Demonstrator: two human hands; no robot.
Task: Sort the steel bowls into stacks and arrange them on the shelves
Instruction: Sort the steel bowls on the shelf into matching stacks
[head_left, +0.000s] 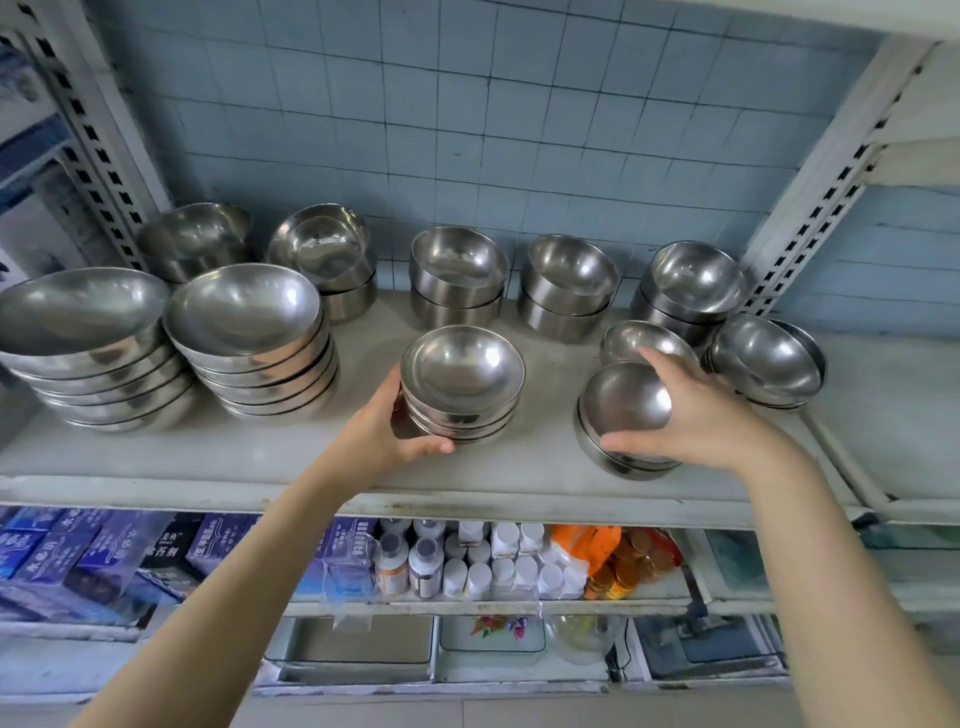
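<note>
Centre stack (462, 384) on shelf (260, 467), left hand (400, 431) curled round its side; just right of it, right hand (696, 415) pinches tilted bowl (626, 397) atop neighbouring stack (623, 466); advise levelling the rim before nesting, then releasing gently.

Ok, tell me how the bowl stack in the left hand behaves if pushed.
The bowl stack is polished steel on a smooth shelf, so it probably slides easily. Short and wide, it likely won't tip. Its bowls sit unevenly nested, so upper ones may shift.
</note>
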